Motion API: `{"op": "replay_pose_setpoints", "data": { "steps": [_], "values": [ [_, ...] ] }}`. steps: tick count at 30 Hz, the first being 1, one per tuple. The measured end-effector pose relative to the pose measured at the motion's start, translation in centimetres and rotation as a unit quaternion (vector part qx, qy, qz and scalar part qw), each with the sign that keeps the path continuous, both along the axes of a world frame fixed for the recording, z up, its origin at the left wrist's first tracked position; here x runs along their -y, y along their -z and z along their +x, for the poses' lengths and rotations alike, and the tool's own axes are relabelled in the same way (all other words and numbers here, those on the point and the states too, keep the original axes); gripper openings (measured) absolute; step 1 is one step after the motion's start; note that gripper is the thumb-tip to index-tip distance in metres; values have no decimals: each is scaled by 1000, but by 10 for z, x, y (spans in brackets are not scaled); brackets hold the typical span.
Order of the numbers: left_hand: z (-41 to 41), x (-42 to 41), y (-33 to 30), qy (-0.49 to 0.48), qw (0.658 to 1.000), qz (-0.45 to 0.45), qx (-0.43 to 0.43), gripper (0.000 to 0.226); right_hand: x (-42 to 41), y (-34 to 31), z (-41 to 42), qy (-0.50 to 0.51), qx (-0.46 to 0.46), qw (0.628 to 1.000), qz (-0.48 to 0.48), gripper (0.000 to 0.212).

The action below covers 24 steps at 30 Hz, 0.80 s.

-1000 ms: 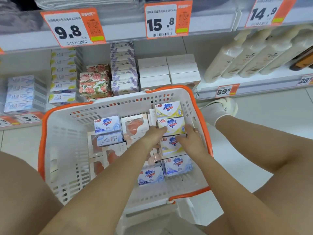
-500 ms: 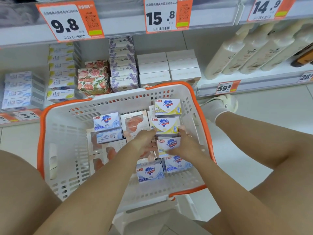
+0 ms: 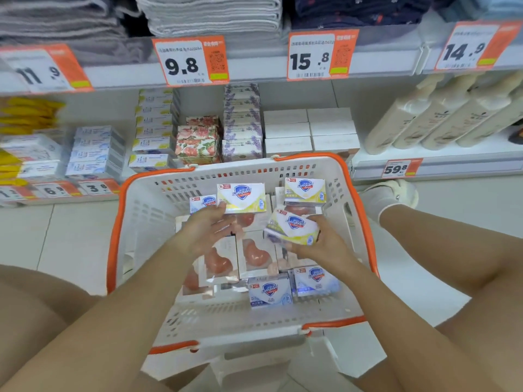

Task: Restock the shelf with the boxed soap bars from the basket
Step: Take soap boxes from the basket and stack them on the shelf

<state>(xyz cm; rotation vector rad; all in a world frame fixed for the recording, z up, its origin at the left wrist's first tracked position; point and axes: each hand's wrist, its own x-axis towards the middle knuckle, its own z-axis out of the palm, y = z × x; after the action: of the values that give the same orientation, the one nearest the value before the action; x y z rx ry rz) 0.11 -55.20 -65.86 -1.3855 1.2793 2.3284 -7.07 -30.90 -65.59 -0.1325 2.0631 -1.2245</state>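
Note:
A white basket with an orange rim (image 3: 114, 239) stands on the floor before the shelf (image 3: 283, 162). My left hand (image 3: 208, 224) grips a yellow-and-white soap box (image 3: 242, 197) by its lower edge, lifted above the basket. My right hand (image 3: 317, 244) holds another yellow-and-white soap box (image 3: 293, 227), tilted, over the basket's right side. A third yellow box (image 3: 305, 190) lies at the basket's far right. Two blue-and-white soap boxes (image 3: 270, 292) sit near the front, and peach soaps in clear-window boxes (image 3: 256, 257) fill the middle.
On the low shelf stand stacks of matching yellow boxes (image 3: 152, 128), blue boxes (image 3: 94, 152), floral boxes (image 3: 198, 142), lavender boxes (image 3: 242, 123) and plain white boxes (image 3: 311, 131). Cream pump bottles (image 3: 441, 117) lean at right. My knees flank the basket; a foot (image 3: 392, 193) rests at right.
Both hands have risen out of the basket, each with a yellow soap box. The left hand moved up and left; the camera tilted up toward the shelf.

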Motion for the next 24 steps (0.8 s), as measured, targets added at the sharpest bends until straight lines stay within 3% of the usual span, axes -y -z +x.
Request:
{"op": "replay_pose_setpoints", "data": {
  "steps": [3, 7, 13, 24],
  "values": [
    [6, 18, -22, -16, 999, -17, -45, 11, 12, -14, 2, 70, 52, 987, -132, 46],
    [17, 32, -46, -38, 995, -15, -92, 10, 20, -19, 3, 123, 142, 963, -192, 47],
    [21, 34, -68, -77, 991, -24, -104, 14, 24, -33, 1, 129, 214, 944, -217, 67],
    [46, 51, -106, -124, 984, -62, -110, 14, 65, -68, 10, 141, 227, 932, -244, 34]
  ]
}}
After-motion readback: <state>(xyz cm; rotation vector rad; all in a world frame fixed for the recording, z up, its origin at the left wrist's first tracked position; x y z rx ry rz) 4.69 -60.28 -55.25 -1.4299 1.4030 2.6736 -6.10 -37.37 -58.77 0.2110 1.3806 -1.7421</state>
